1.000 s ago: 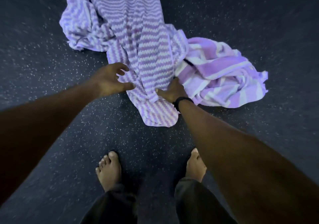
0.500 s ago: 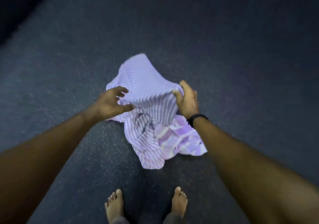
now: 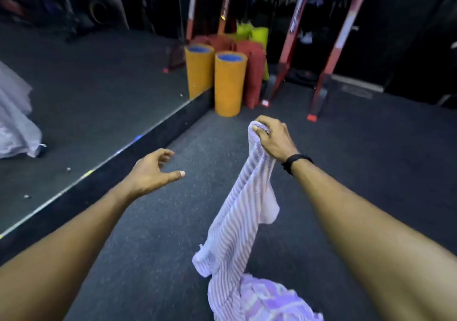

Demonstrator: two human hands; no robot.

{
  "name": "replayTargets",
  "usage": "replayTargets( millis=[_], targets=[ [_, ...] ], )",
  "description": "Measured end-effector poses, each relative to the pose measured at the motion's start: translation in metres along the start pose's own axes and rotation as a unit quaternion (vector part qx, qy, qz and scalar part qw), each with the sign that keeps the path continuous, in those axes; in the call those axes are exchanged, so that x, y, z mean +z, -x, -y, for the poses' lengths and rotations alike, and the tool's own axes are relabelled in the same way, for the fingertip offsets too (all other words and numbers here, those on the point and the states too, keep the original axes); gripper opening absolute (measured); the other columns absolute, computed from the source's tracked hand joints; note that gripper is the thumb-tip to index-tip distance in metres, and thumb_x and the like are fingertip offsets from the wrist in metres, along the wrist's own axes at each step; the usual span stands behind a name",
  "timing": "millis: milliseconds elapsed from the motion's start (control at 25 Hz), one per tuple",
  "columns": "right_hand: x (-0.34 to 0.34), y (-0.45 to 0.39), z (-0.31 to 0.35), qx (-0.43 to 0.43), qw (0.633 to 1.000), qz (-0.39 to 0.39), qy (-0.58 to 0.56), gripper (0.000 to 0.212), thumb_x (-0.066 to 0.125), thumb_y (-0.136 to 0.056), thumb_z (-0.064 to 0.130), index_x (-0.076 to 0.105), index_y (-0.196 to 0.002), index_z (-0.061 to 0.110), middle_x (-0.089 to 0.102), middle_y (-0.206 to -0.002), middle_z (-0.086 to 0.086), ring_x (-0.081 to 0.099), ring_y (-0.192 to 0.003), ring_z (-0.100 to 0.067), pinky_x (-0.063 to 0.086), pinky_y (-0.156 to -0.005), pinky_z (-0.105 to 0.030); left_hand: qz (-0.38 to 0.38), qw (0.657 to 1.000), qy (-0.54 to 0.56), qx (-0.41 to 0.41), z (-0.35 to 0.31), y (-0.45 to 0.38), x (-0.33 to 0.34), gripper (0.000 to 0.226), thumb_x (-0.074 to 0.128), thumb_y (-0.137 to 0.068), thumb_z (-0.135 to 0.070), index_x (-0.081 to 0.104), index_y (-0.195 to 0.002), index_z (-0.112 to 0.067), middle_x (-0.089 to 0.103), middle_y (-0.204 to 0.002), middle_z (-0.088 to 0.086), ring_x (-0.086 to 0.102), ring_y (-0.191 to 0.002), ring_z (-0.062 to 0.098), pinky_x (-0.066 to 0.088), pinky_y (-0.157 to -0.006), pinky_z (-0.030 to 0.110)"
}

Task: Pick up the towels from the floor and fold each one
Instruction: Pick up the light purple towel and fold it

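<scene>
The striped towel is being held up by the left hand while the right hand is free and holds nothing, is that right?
Not quite: the hands are swapped. In the head view the right hand, the one with the black wristband, grips the top of the striped towel, which hangs down from it. The left hand is free and holds nothing.

left hand (image 3: pixel 150 172): out at 11 o'clock, fingers loosely curled, holding nothing | right hand (image 3: pixel 273 137): raised at 1 o'clock, gripping the towel (image 3: pixel 237 221)
</scene>
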State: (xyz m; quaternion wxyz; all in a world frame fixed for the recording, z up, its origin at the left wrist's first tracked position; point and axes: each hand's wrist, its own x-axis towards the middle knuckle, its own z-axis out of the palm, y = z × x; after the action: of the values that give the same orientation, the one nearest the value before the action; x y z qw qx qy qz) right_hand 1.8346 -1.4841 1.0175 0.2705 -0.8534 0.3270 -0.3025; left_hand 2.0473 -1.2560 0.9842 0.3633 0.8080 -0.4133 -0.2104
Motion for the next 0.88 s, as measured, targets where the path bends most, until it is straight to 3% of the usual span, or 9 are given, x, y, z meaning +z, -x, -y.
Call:
replayTargets(
  millis=[120, 320, 400, 480, 640, 760, 880],
  targets=[
    [-0.041, -0.034, 0.066, -0.045, 0.999, 0.013, 0.017, 0.020, 0.050, -0.088, 0.023, 0.048, -0.073, 0.010, 0.053, -0.072, -0.015, 0.046, -0.075, -0.034, 0.040, -0.065, -0.034, -0.054, 0.998, -0.017, 0.002, -0.033, 0.020, -0.074, 0.060, 0.082, -0.071, -0.034, 0.056, -0.124, -0.019, 0.060, -0.117, 0.002, 0.057, -0.111, 0.017, 0.043, -0.097, 0.030],
    [-0.110, -0.062, 0.197, -0.156, 0.987, 0.022, -0.011, 0.022, 0.052, -0.092, 0.019, 0.050, -0.070, 0.019, 0.056, -0.073, -0.003, 0.052, -0.079, -0.020, 0.035, -0.071, -0.028, -0.177, 0.984, -0.035, 0.006, -0.098, 0.088, -0.192, 0.057, 0.084, -0.067, -0.040, 0.056, -0.115, -0.026, 0.062, -0.118, 0.005, 0.060, -0.106, 0.019, 0.047, -0.100, 0.037],
    [-0.116, -0.067, 0.239, -0.200, 0.979, 0.038, -0.015, 0.025, 0.052, -0.091, 0.019, 0.051, -0.066, 0.021, 0.054, -0.068, 0.000, 0.050, -0.076, -0.018, 0.037, -0.068, -0.031, -0.203, 0.978, -0.039, 0.001, -0.110, 0.122, -0.225, 0.065, 0.082, -0.060, -0.054, 0.055, -0.114, -0.029, 0.061, -0.117, 0.003, 0.060, -0.106, 0.019, 0.047, -0.099, 0.039],
    [-0.111, -0.067, 0.282, -0.238, 0.969, 0.056, -0.027, 0.021, 0.052, -0.090, 0.020, 0.056, -0.069, 0.018, 0.058, -0.070, -0.006, 0.049, -0.074, -0.020, 0.042, -0.070, -0.034, -0.236, 0.971, -0.048, -0.007, -0.114, 0.161, -0.251, 0.075, 0.079, -0.054, -0.062, 0.056, -0.116, -0.027, 0.062, -0.114, 0.002, 0.060, -0.106, 0.019, 0.048, -0.099, 0.039],
    [-0.080, -0.038, 0.385, -0.330, 0.935, 0.111, -0.070, 0.020, 0.052, -0.091, 0.017, 0.055, -0.071, 0.014, 0.055, -0.070, -0.012, 0.043, -0.070, -0.016, 0.037, -0.066, -0.029, -0.314, 0.945, -0.074, -0.057, -0.107, 0.256, -0.299, 0.056, 0.083, -0.071, -0.033, 0.059, -0.119, -0.018, 0.063, -0.110, 0.003, 0.060, -0.102, 0.018, 0.047, -0.094, 0.032],
    [-0.046, -0.007, 0.458, -0.383, 0.906, 0.152, -0.092, 0.019, 0.052, -0.092, 0.018, 0.057, -0.074, 0.019, 0.063, -0.076, -0.010, 0.055, -0.076, -0.023, 0.041, -0.070, -0.030, -0.367, 0.921, -0.077, -0.106, -0.094, 0.333, -0.331, 0.055, 0.083, -0.070, -0.033, 0.060, -0.118, -0.020, 0.063, -0.112, 0.004, 0.061, -0.103, 0.019, 0.048, -0.096, 0.036],
    [-0.008, 0.036, 0.538, -0.439, 0.870, 0.191, -0.121, 0.018, 0.052, -0.092, 0.017, 0.059, -0.077, 0.011, 0.064, -0.080, -0.015, 0.054, -0.076, -0.025, 0.042, -0.069, -0.031, -0.425, 0.888, -0.084, -0.152, -0.079, 0.427, -0.361, 0.055, 0.082, -0.072, -0.032, 0.059, -0.120, -0.019, 0.062, -0.113, 0.002, 0.060, -0.102, 0.017, 0.047, -0.091, 0.030]
  ],
)
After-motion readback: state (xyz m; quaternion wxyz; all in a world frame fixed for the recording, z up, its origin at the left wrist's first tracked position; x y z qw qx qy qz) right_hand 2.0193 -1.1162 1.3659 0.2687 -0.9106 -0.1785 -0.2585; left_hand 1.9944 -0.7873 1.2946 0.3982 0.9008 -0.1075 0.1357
